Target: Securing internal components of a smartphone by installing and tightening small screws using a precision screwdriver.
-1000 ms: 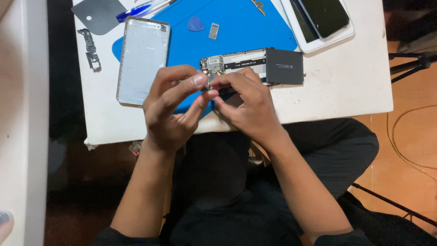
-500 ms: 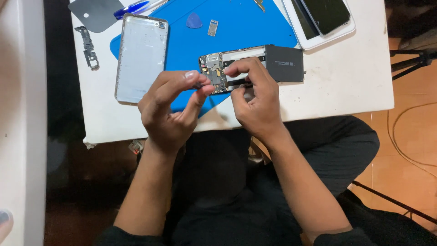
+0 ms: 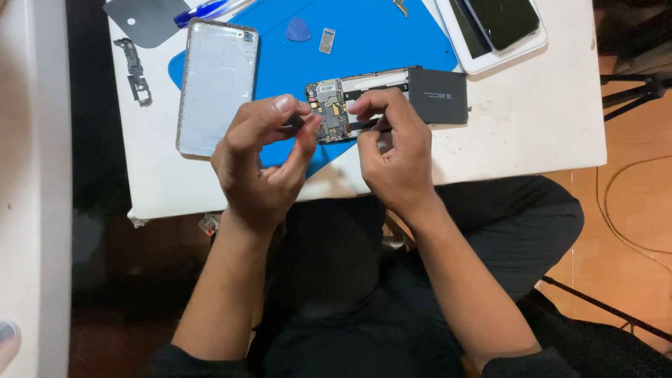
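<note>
Seen from above, a seated person in dark clothes works at a white desk (image 3: pixel 532 133) with a blue mat (image 3: pixel 378 42) laid across it. At the centre of the view lies an opened phone (image 3: pixel 381 101), its back removed: a circuit board (image 3: pixel 327 110) is exposed at its nine o'clock end and a dark battery (image 3: pixel 437 94) fills its three o'clock end. The left hand (image 3: pixel 262 164) comes up from six o'clock, its thumb and forefinger pinched narrow on the board end of the phone. The right hand (image 3: pixel 395 150) sits just at three o'clock of it, its grip closed on a thin dark tool (image 3: pixel 360 126) whose tip rests against the edge of the board. At nine o'clock of the hands, a silver back cover (image 3: pixel 213 84) lies flat, partly on the mat. Farther toward ten o'clock sit a small black bracket (image 3: pixel 133 70), a dark grey sheet (image 3: pixel 150 19) and a blue pen (image 3: pixel 210 10). At twelve o'clock lie a blue pick (image 3: pixel 298 30) and a small metal plate (image 3: pixel 326 40). At one o'clock, a dark phone screen (image 3: pixel 500 21) rests on a white tray (image 3: pixel 514 52).
</note>
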